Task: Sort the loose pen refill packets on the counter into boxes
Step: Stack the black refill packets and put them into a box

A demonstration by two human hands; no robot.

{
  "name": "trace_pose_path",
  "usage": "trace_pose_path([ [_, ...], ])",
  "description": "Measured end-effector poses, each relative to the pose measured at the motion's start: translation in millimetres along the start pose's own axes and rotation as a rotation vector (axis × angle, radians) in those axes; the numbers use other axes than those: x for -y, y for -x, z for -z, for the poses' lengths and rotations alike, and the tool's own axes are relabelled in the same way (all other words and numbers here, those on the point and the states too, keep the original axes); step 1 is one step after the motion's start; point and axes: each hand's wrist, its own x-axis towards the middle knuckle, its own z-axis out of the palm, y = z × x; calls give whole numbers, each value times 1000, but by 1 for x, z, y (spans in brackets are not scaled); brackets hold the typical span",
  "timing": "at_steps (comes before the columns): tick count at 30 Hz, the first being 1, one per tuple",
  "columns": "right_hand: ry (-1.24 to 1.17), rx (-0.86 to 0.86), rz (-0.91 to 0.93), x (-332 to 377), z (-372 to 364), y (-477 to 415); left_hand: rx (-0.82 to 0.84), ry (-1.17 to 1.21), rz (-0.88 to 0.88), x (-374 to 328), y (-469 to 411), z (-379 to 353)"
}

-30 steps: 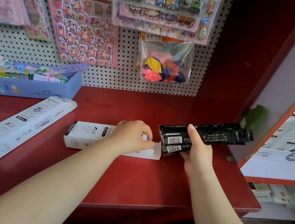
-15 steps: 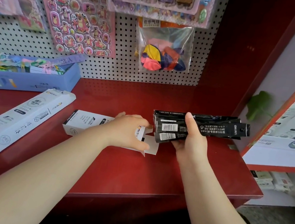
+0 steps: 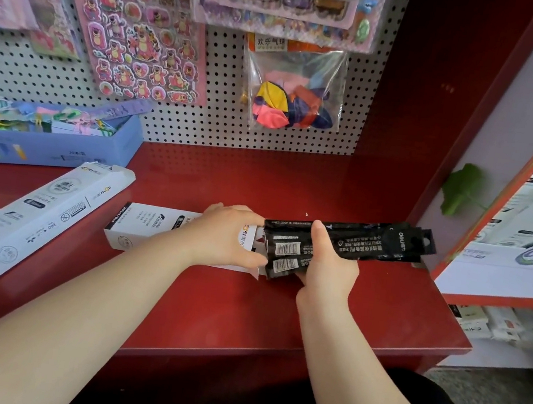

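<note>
Your left hand (image 3: 229, 235) clasps the box (image 3: 151, 230), steadying its open end just beside the packets (image 3: 355, 243) your right hand (image 3: 329, 272) grips, likely for sliding in.

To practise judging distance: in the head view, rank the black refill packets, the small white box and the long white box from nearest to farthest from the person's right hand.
1. black refill packets: gripped in the right hand itself.
2. small white box: just to the left, held by the left hand.
3. long white box: far to the left.
</note>
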Motion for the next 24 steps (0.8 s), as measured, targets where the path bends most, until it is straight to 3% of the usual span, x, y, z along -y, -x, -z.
trace_pose_path([
  [14,217,66,-60,5,4,-3,-84,49,31,2,9,0],
  [24,275,102,-35,9,-22,-7,-47,139,-1,-2,15,0],
])
